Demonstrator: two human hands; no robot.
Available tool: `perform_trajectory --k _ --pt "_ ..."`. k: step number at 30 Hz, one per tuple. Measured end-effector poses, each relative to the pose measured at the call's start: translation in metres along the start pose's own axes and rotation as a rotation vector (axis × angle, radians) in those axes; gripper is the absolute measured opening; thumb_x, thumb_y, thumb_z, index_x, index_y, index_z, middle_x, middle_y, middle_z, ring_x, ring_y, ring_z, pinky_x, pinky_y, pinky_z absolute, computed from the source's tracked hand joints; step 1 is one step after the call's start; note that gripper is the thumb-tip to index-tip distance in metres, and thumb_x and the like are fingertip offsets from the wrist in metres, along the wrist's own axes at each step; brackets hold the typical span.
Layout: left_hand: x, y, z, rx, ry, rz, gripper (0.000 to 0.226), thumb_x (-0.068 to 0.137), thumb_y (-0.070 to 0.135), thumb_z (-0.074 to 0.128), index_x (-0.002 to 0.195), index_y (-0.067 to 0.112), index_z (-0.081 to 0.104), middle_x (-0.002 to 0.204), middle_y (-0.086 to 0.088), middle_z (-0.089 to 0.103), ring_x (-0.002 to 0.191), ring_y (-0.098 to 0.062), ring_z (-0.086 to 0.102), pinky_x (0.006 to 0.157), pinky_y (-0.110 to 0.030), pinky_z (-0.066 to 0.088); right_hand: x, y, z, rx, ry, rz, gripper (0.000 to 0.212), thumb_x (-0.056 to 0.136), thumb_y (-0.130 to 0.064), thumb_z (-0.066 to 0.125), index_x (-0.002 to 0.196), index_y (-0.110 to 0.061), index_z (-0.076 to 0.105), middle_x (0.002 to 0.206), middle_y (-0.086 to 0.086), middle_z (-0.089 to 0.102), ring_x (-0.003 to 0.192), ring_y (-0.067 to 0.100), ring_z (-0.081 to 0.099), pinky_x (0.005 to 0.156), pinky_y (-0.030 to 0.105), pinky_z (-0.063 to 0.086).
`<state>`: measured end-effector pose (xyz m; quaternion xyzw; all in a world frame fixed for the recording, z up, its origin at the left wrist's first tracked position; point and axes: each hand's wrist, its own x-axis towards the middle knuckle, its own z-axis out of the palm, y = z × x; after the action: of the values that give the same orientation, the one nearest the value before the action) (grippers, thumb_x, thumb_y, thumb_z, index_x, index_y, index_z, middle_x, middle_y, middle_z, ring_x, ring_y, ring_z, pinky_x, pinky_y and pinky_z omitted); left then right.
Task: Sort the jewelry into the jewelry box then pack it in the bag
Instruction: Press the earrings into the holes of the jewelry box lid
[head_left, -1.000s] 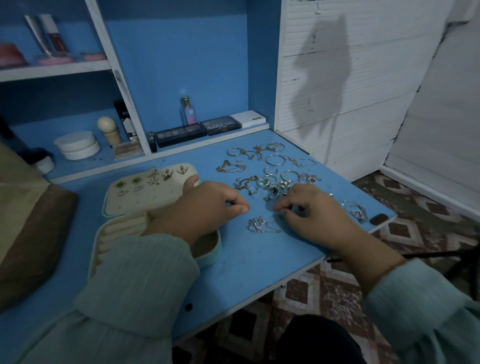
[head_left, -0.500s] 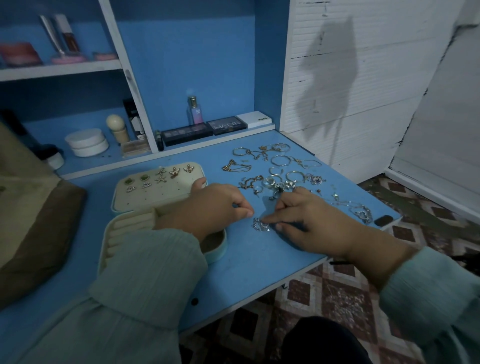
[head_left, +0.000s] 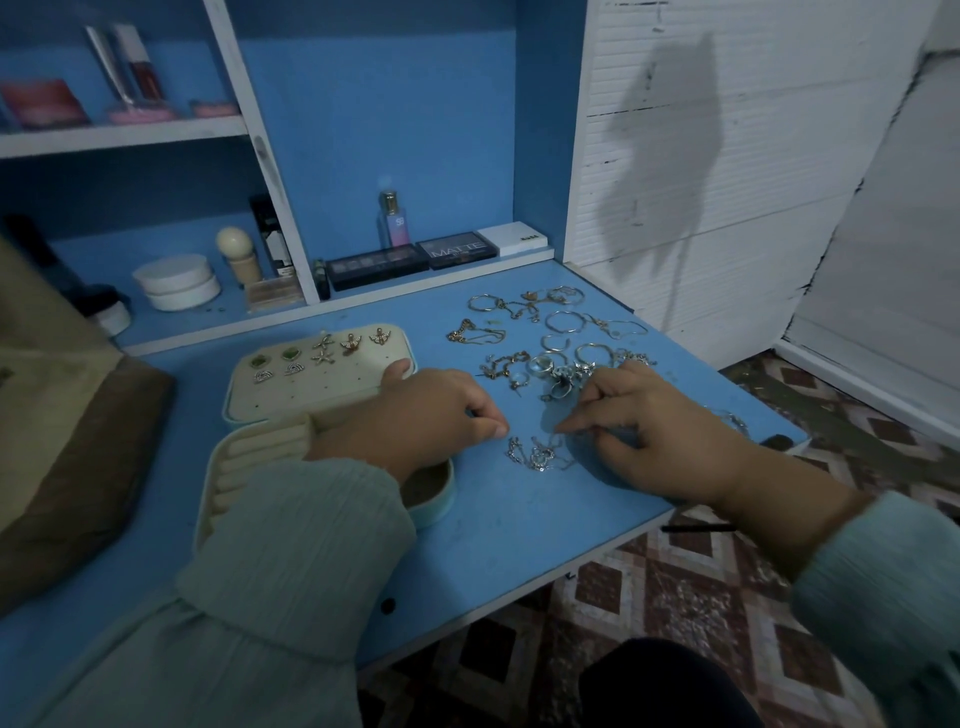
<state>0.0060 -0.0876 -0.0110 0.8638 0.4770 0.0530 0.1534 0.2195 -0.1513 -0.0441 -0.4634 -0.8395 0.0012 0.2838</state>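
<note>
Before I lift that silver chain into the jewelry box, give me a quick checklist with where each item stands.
1. Jewelry box lid open: ok.
2. Silver chain lying apart from the ring pile: ok.
3. Chain untangled: not ok, it looks bunched.
4. Right hand gripping the chain: cannot tell; fingertips are close to it.
5. Left hand free: cannot tell; fingers pinched, it partly covers the box.
6. Bag within view for packing: ok.

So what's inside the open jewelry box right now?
The jewelry box lid panel holds four pairs of earrings. The base shows empty ring rolls and part of a round compartment; the left hand and sleeve cover the rest.
</note>
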Motion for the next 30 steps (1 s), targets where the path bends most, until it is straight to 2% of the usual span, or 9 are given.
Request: perform_trajectory --k 7,13,16,20,22,24,28,30 --pt "-0.002 0.002 -0.002 0.004 -0.016 -0.006 0.016 0.088 0.047 0.054 0.095 0.039 0.066 0.102 0.022 0.053 0.114 0.0 0.044 0.112 -0.045 -0.002 0.005 -0.004 -0.004 -0.071 -0.109 -0.079 0.04 0.076 -0.017 0.041 0.092 -0.026 0.076 0.079 0.0 0.057 0.076 0.012 0.041 0.068 0.019 0.034" --pt "-0.002 0.005 -0.002 0.005 0.038 0.022 0.011 0.087 0.046 0.056 0.091 0.041 0.066 0.096 0.023 0.054 0.109 0.002 0.045 0.113 -0.045 -0.003 0.003 0.01 -0.016 -0.079 -0.077 0.045 0.033 0.078 -0.016 0.047 0.096 -0.02 0.074 0.078 -0.001 0.056 0.072 0.023 0.052 0.072 0.027 0.04" --pt "-0.001 0.008 -0.003 0.021 0.073 0.029 0.012 0.086 0.046 0.057 0.09 0.04 0.066 0.09 0.025 0.054 0.106 0.004 0.045 0.112 -0.044 -0.004 -0.004 0.015 -0.024 -0.12 -0.108 0.097 0.03 0.074 -0.016 0.055 0.097 -0.019 0.074 0.081 -0.003 0.056 0.075 0.018 0.049 0.069 0.032 0.046" --pt "0.002 0.02 -0.005 0.08 0.088 0.02 0.014 0.087 0.045 0.055 0.093 0.038 0.067 0.089 0.026 0.052 0.107 0.004 0.044 0.112 -0.039 -0.005 -0.018 0.012 -0.031 -0.22 -0.215 0.063 0.033 0.08 -0.03 0.049 0.096 -0.017 0.075 0.082 -0.002 0.061 0.076 0.009 0.046 0.064 0.022 0.04" --pt "0.005 0.027 -0.005 0.138 0.063 0.002 0.017 0.089 0.046 0.053 0.097 0.039 0.065 0.095 0.025 0.054 0.113 0.002 0.045 0.112 -0.039 -0.004 -0.022 0.01 -0.032 -0.252 -0.222 0.048 0.033 0.08 -0.029 0.048 0.096 -0.016 0.075 0.084 -0.001 0.062 0.073 0.013 0.054 0.065 0.021 0.04" --pt "0.008 0.035 -0.004 0.189 0.026 -0.016 0.019 0.092 0.046 0.049 0.101 0.039 0.064 0.101 0.024 0.057 0.116 -0.001 0.046 0.112 -0.04 -0.004 -0.023 0.011 -0.034 -0.241 -0.161 0.038 0.032 0.08 -0.027 0.049 0.094 -0.014 0.075 0.084 0.0 0.063 0.073 0.018 0.059 0.067 0.021 0.042" --pt "0.011 0.048 0.005 0.236 0.029 -0.02 0.022 0.094 0.046 0.045 0.104 0.038 0.063 0.101 0.021 0.061 0.113 -0.004 0.05 0.112 -0.04 -0.001 -0.024 0.017 -0.044 -0.246 -0.121 0.128 0.024 0.073 -0.014 0.06 0.092 -0.012 0.075 0.083 0.006 0.064 0.073 0.026 0.062 0.063 0.031 0.051" --pt "0.01 0.05 0.01 0.242 0.051 -0.015 0.023 0.095 0.045 0.043 0.105 0.038 0.062 0.098 0.02 0.061 0.112 -0.005 0.051 0.112 -0.041 -0.001 -0.023 0.014 -0.046 -0.309 -0.167 0.164 0.021 0.081 -0.018 0.062 0.098 -0.017 0.074 0.092 0.005 0.064 0.085 0.026 0.06 0.069 0.025 0.045"
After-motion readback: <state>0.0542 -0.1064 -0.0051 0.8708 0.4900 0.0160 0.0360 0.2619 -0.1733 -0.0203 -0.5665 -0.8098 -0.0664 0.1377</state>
